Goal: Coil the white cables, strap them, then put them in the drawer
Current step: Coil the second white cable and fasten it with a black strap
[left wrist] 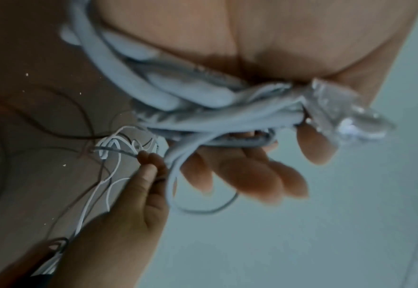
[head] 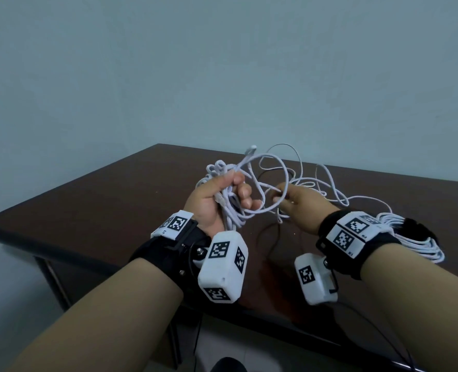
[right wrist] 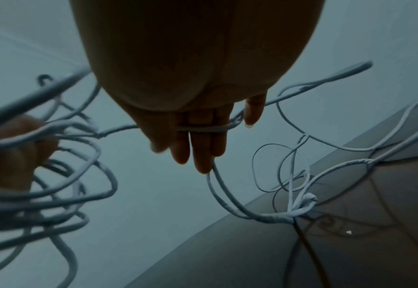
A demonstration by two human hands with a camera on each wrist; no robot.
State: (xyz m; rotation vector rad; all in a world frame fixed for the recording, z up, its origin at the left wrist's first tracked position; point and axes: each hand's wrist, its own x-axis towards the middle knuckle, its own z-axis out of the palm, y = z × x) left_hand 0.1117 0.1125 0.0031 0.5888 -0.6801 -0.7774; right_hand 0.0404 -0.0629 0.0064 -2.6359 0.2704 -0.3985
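My left hand (head: 237, 193) is raised above the table and grips a half-wound coil of white cable (head: 238, 216); the loops hang below my fist and stick out above it. In the left wrist view the coil (left wrist: 193, 118) lies across my curled fingers (left wrist: 316, 144), with a clear plug end beside them. My right hand (head: 281, 196) pinches a strand of the same cable just right of the coil. That strand (right wrist: 203, 129) crosses my fingers (right wrist: 200, 154) in the right wrist view. The loose remainder (head: 330, 189) trails in tangled loops over the table to the right.
A dark brown table (head: 101, 210) stands against a pale wall. Behind my right wrist lies a second white cable bundle (head: 421, 248), wound up with a black strap (head: 417, 226) around it. A thin dark wire (head: 272, 237) runs across the table between my hands.
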